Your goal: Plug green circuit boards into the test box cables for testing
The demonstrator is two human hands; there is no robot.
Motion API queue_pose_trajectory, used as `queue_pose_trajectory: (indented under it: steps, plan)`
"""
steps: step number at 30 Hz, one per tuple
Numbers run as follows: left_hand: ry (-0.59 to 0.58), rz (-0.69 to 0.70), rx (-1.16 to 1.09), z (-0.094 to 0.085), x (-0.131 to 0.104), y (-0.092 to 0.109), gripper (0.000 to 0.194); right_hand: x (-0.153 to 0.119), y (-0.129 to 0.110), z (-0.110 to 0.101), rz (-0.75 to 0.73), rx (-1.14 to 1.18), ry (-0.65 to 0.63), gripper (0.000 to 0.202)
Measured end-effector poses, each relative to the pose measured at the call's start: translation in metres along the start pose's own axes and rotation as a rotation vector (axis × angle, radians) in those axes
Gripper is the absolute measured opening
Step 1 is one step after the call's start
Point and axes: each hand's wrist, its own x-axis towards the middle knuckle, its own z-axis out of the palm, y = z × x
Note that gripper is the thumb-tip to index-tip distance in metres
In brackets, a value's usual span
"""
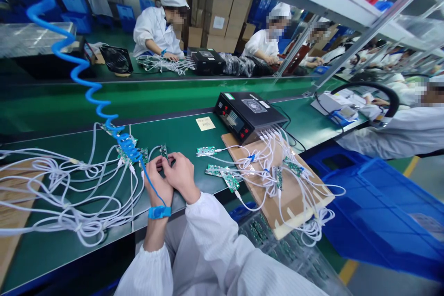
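My left hand [158, 184] and my right hand [181, 174] meet at the bench's near edge, fingers closed together. From between their fingertips a small green circuit board [163, 150] sticks up; the part in the grip is hidden. A blue wrist strap [159, 212] with a coiled blue cord [90, 90] is on my left wrist. Just left of my hands, several boards [122, 153] lie with white cables [74, 199] plugged in. To the right, a loose pair of boards [222, 173] and another board [206, 151] rest on the green bench, also cabled.
A black tester box [251, 113] with many white cables stands on the right, behind a cardboard sheet [294, 203]. A yellow note [205, 123] lies beside it. Blue crates [381, 208] stand at lower right. Co-workers in white [156, 30] sit across the line.
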Motion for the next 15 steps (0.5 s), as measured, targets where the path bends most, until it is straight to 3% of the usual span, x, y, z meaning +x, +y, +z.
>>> queue_pose_trajectory:
  steps: [7,12,15]
  plan:
    - [-0.009,-0.021,-0.086,-0.001,0.000,0.002,0.031,-0.002,-0.008,-0.010,0.061,0.123,-0.056,0.045]
    - [0.031,-0.023,-0.117,-0.002,-0.001,0.007,0.032,0.008,-0.010,-0.010,0.077,0.198,-0.147,0.051]
    - [0.050,-0.033,-0.123,-0.002,-0.001,0.011,0.032,0.004,-0.009,-0.011,0.005,0.341,-0.010,0.047]
